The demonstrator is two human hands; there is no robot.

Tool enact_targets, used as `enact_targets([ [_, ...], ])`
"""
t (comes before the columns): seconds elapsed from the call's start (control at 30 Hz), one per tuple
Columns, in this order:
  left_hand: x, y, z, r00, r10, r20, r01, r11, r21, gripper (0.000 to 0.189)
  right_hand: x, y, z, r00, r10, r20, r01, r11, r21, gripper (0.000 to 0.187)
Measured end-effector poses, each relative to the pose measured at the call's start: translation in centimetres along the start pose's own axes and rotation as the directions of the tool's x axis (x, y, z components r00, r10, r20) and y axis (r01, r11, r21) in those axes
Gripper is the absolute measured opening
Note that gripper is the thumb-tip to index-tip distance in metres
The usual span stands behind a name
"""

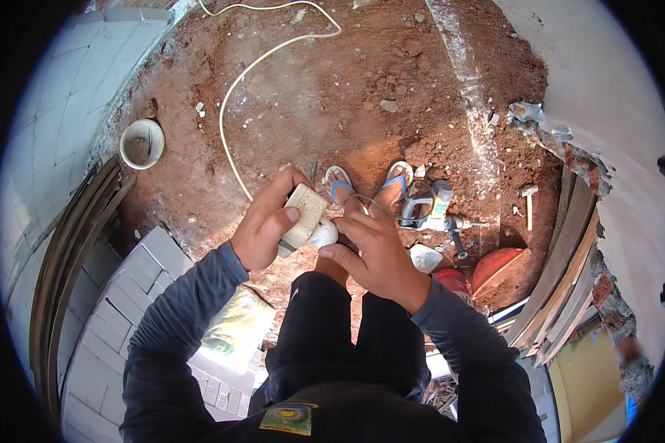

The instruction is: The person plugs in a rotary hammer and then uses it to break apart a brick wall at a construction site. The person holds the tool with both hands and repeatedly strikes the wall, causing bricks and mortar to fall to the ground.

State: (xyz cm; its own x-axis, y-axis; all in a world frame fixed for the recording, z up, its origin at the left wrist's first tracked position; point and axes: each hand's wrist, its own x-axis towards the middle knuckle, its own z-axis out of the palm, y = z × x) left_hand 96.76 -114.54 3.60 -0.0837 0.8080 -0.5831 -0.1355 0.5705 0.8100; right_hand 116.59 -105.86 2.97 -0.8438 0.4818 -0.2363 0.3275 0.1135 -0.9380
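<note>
My left hand [269, 224] is closed around a worn beige box-shaped block [306, 213], perhaps an extension socket, held above the ground in front of my knees. A white rounded piece [324, 233] touches the block's lower right side. My right hand [374, 249] has its thumb and fingers at this piece; its exact grip is partly hidden. A pale cable [224, 105] curves over the soil and disappears behind my left hand. On the ground right of my feet lies a corded rotary or demolition hammer [432, 207] with a bit fitted; its dark cord passes behind my right hand.
A round bucket [142, 145] stands by the left block wall. Boards lean at the left [69, 277] and right [565, 255]. A hammer [528, 206] lies on the red soil near a red rounded container [496, 268]. Stacked blocks [111, 338] and a broken wall edge [609, 288] flank me.
</note>
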Motion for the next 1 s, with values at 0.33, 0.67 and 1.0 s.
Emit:
enact_targets([
  [0.33, -2.0, -1.6, 3.6, 0.948, -0.107, -0.299, 0.05, 0.98, -0.194, 0.045, -0.4, -1.0, 1.1, 0.998, -0.028, -0.06, 0.026, 0.999, -0.031, 0.04],
  [0.67, 14.0, -16.2, -0.6, 0.772, 0.106, -0.626, 0.117, 0.945, 0.305, 0.045, -6.8, 12.8, 4.1, 0.875, 0.354, -0.329, -0.404, 0.909, -0.097, 0.048],
  [1.0, 8.4, -29.2, 4.5, 0.95, -0.25, -0.189, 0.312, 0.807, 0.502, 0.048, -25.4, 26.9, 5.6, 0.21, 0.975, -0.068, -0.681, 0.196, 0.706, 0.037],
])
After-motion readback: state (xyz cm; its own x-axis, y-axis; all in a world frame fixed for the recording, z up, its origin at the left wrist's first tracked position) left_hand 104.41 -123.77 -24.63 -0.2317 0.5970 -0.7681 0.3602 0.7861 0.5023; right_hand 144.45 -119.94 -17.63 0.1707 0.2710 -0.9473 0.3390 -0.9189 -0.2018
